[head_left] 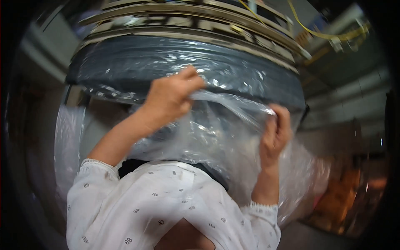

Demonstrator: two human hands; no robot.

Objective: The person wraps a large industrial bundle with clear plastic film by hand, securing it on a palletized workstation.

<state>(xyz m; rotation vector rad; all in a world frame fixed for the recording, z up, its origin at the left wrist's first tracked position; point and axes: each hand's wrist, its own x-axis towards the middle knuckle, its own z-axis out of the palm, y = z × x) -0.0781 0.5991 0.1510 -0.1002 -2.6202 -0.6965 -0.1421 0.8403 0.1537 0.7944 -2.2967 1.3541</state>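
Note:
A long dark grey padded piece (pixel 137 52) lies across in front of me, covered in shiny clear film. Clear plastic film (pixel 212 141) hangs from its near side down over my lap and off to the right. My left hand (pixel 173 91) is closed on the upper edge of this film, just over the near edge of the grey piece. Further right, my right hand (pixel 276 131) pinches the same edge, which is stretched between both hands. The film's lower end at the right is blurred.
Beyond the grey piece run several pale wooden slats (pixel 187 10). A yellow hose or cable (pixel 329 35) hangs at the upper right. Another strip of clear film (pixel 68 137) hangs at the left beside a frame leg. An orange-brown object (pixel 341 196) stands at the lower right.

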